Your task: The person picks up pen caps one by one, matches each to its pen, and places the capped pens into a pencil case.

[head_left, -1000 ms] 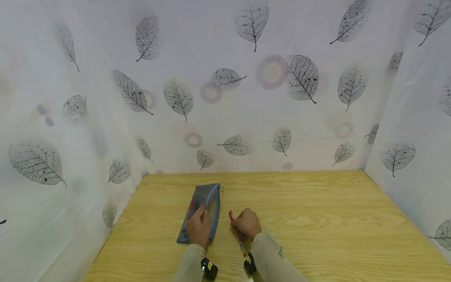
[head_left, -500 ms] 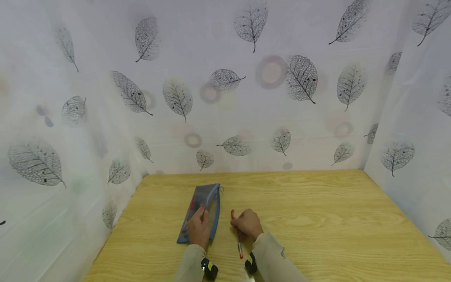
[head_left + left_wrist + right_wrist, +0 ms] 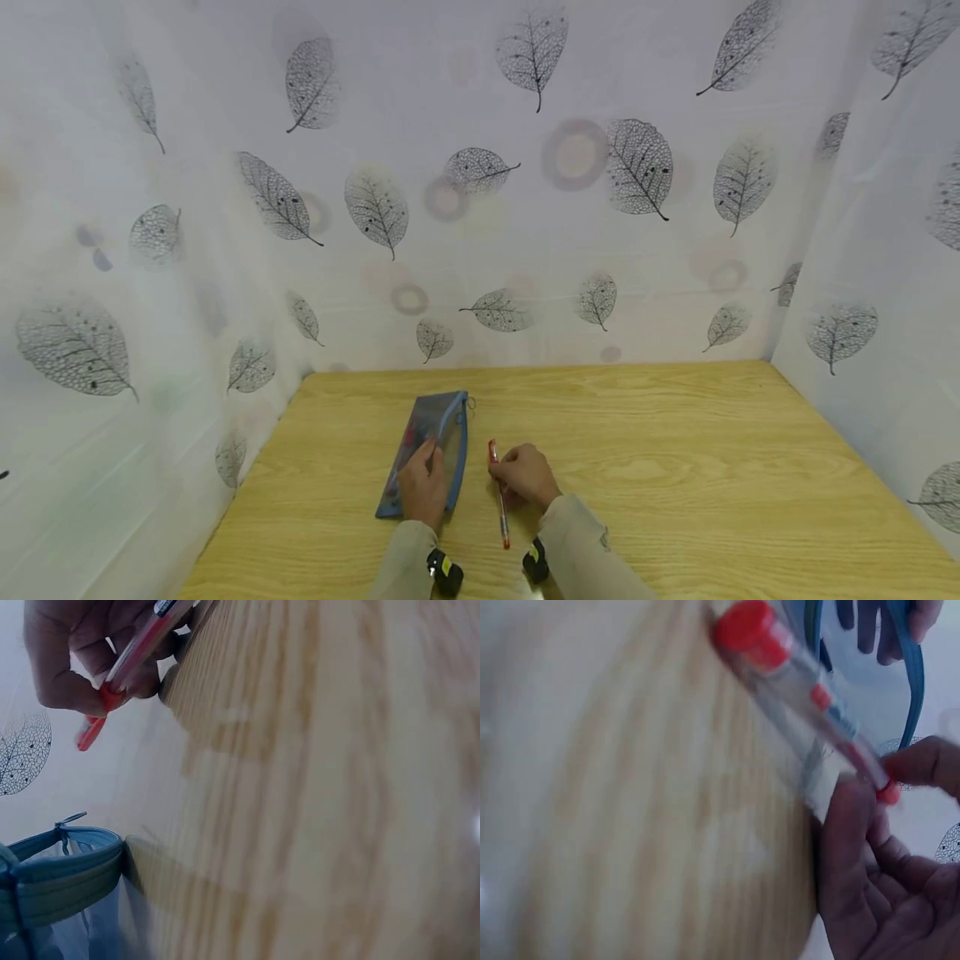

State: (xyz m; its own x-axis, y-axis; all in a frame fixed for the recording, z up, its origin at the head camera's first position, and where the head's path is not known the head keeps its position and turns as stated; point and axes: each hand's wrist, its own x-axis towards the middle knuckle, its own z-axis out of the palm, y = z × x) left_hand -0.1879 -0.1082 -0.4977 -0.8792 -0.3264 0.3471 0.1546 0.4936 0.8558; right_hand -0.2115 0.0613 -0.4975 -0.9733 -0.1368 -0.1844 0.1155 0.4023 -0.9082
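Note:
A see-through zip pencil case with blue edging lies on the left part of the table. My left hand pinches it along its zip side, and red and dark contents show through it. In the left wrist view the blue zip edge gapes in a loop. Just right of the case, my right hand pinches a clear-barrelled red pen near its far end, between thumb and fingers. A broad red end of the pen points toward the camera in the right wrist view.
The wood-grain table stretches off to the right of both hands. Leaf-patterned sheeting rises along the back and both sides of the table. A small ring pull sticks out at the case's far corner.
The pen has turned in my right hand: its near end has swung left, so it now lies closer to parallel with the case. My left hand and the case have stayed in place.

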